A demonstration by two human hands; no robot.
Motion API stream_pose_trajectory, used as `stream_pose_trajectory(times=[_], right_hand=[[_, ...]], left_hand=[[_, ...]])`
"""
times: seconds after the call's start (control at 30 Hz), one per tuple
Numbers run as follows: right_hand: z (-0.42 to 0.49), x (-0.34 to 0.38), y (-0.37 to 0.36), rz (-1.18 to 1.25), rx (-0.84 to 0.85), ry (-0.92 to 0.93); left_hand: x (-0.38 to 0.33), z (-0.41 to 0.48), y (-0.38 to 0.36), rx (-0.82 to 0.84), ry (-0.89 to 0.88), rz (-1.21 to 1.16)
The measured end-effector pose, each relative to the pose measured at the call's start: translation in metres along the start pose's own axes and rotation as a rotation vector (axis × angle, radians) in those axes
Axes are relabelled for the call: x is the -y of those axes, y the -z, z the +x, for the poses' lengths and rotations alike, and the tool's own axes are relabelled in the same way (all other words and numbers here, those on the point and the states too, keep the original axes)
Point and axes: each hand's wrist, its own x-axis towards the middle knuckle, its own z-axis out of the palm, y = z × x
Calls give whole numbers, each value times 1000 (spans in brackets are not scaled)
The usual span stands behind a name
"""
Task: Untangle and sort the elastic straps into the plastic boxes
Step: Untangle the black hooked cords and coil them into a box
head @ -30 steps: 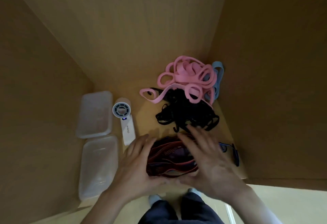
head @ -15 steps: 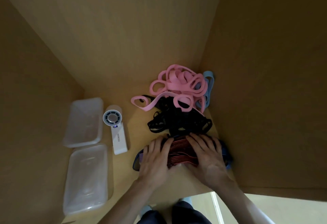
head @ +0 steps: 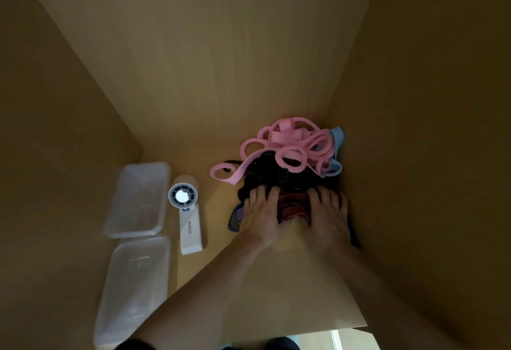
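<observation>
Left hand point(head: 260, 213) and right hand point(head: 329, 218) press flat-fingered on the red straps point(head: 293, 201); plastic boxes point(head: 138, 200) lie well left of these straps, nearer the left hand.

The tan shelf point(head: 218, 242) carries a far plastic box point(head: 138, 200), a near plastic box point(head: 135, 289), a white fan point(head: 188, 219) and tangled straps point(head: 287, 141).

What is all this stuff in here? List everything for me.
Pink straps: one tangle, pink, back right corner.
Black straps: one tangle, black, in front of the pink.
Blue strap: count unclear, light blue, against the right wall.
Red straps: one bundle, red, between the hands.
Plastic boxes: two, clear, left side, the second nearer.
Fan: one, white, beside the boxes.
Shelf: tan wood, under everything.
Left hand, right hand: pressing on the red bundle.
</observation>
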Motion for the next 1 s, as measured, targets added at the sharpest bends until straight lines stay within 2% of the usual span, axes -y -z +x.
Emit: stream_pose_trajectory(times=[0.2,0.4,0.5,0.6,0.67,0.73,0.87,1.0], right_hand=[[-3,1,5,21,55,15],[-35,11,10,115,4,0],[-55,9,11,152,-62,38],[-72,13,19,209,-209,46],[-81,28,24,295,-313,38],[-89,54,27,424,-348,60],[-103,113,25,613,-236,228],[-117,161,5,688,-51,373]], left_hand=[[8,-20,10,-33,-41,-124],[20,-69,38,-51,-57,-199],[37,-107,56,-41,-31,-231],[58,-147,71,-57,53,-272],[72,-170,77,-81,119,-286],[85,-190,82,-121,163,-293],[108,-229,90,-127,212,-274],[131,-257,92,-134,163,-124]])
